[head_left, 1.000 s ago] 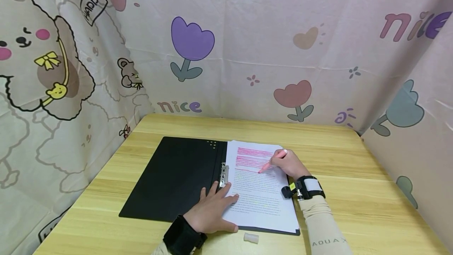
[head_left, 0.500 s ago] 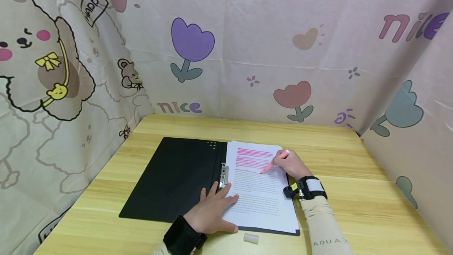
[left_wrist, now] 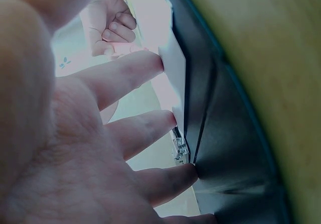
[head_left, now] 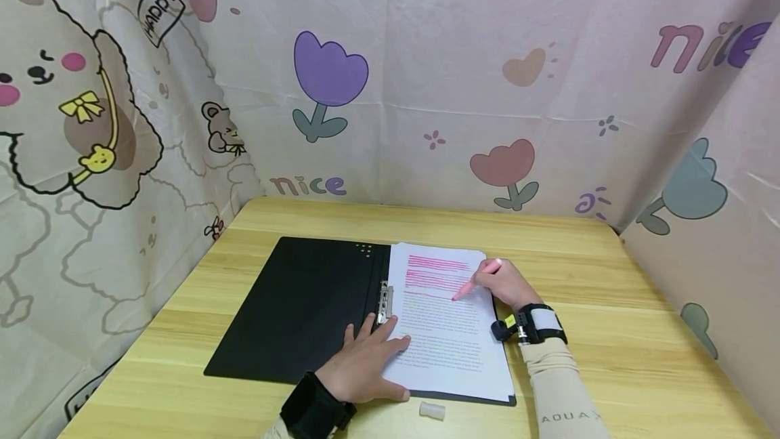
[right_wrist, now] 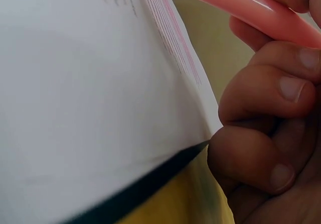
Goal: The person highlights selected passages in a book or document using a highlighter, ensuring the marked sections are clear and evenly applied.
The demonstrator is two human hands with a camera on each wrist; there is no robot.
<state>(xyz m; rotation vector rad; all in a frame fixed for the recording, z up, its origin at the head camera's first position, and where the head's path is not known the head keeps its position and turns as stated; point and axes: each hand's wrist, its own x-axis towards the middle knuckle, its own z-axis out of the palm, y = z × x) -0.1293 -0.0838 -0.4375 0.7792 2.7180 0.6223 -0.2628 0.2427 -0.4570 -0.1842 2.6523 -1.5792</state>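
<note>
A black folder (head_left: 292, 310) lies spread on the wooden table, a stack of printed paper (head_left: 435, 358) on its right side by a metal clip (head_left: 385, 300). Pink lines cover the upper rows of text. My right hand (head_left: 506, 283) pinches a pink highlighter (head_left: 468, 286), its tip at a row just under the marked ones. In the right wrist view the highlighter (right_wrist: 246, 5) sits between thumb and fingers, the other fingers curled. My left hand (head_left: 362, 368) rests with spread fingers across the folder's spine and the page's lower left; its fingertips (left_wrist: 155, 63) touch paper and folder.
A small pale cap-like cylinder (head_left: 432, 410) lies on the table (head_left: 585, 276) just below the folder's front edge. Printed curtains (head_left: 390, 87) rise behind the table and at both sides.
My right hand has slid slightly to the right with the highlighter, whose tip moves along the row, and a pink line trails behind it. The left hand stays in place.
</note>
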